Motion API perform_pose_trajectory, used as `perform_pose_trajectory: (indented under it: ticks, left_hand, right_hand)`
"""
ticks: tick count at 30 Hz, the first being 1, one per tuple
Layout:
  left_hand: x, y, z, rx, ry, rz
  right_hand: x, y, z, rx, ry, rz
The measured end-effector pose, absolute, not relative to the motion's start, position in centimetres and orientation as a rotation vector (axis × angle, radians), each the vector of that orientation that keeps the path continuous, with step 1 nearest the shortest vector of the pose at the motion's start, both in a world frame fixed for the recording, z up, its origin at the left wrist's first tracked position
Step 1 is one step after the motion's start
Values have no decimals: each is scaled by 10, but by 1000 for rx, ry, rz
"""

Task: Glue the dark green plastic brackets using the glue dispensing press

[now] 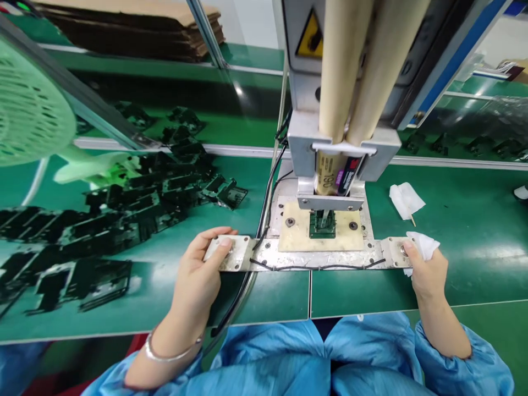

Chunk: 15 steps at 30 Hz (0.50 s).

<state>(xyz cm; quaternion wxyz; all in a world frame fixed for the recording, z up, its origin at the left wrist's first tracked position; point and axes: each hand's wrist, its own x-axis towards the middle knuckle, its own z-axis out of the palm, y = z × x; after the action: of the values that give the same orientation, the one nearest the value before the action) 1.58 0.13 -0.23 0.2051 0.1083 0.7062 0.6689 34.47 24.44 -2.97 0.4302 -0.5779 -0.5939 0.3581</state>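
Note:
My left hand (201,268) rests on the left end of a metal bar (313,257), its thumb pressed on a round button (229,246) there. My right hand (424,267) presses the button at the bar's right end while gripping a white tissue (424,244). Between them a cream fixture plate (297,234) holds a small dark part (322,224). Above it hangs a dispensing machine (342,148) with two tan glue cartridges (355,66), its nozzle down on the part.
Several black plastic parts (124,214) lie heaped on the green table at left. A pale green fan (28,104) stands far left. Another crumpled tissue with a stick (406,199) lies right of the machine. Black cables (264,220) run beside the fixture. Cardboard is stacked behind.

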Motion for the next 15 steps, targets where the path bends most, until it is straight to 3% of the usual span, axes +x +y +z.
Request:
perform_pose_trajectory:
  ticks: [15]
  left_hand:
    - [23,3,1,394,1971,1947]
  right_hand:
    - [351,245,-32,-1341,-1493,863]
